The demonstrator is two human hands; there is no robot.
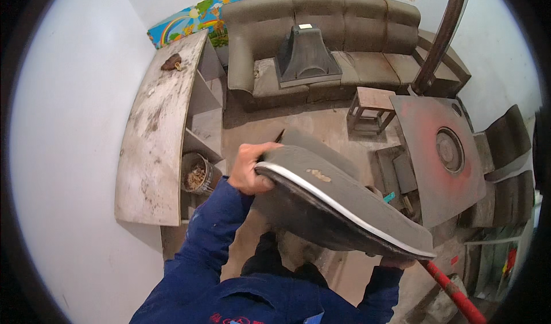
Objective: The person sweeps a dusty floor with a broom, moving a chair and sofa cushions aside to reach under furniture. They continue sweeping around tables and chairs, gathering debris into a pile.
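Observation:
I hold a large, dusty grey panel (338, 189) with a white edge strip and a dark underside, tilted down to the right in front of my body. My left hand (251, 168) is closed on its upper left end, fingers over the top and thumb at the edge. At the lower right corner, my right hand (396, 262) grips from below, its fingers mostly hidden by the panel. A red pole (453, 294) runs from beside that corner toward the lower right; I cannot tell whether my right hand touches it.
A white, stained shelf unit (158, 134) stands left, with a bucket of debris (198, 173) in it. Behind are a brown sofa (367, 43) bearing a dark hood-shaped casing (308, 57), and a wooden stool (373, 103). To the right stand a square stove table (425, 129) and chairs (508, 140).

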